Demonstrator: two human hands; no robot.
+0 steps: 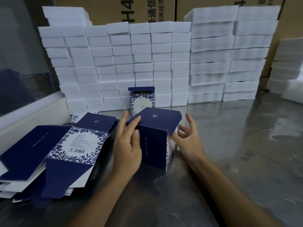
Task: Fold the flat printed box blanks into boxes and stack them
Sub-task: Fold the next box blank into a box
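In the head view, a person works at a shiny metal table. The half-formed box, navy with a blue floral side, stands upright on the table in front of the person, its lid panel tilted up over the open top. The left hand rests against the box's left face, thumb on the navy panel and fingers reaching up to the lid's near corner; the fingers lie fairly straight, pressing, not pinching. The right hand is spread and loosely curled at the right side, fingertips just at the lid's tuck flap; whether they touch it cannot be told.

To the left lies the pile of flat blanks, fanned unevenly. One finished box stands behind, against a wall of white foam blocks.

The likely risk is the tuck flap missing its slot and creasing if the lid is pushed down while the side panels sit out of square. The box, held only by light pressure, could also skid on the slick table.
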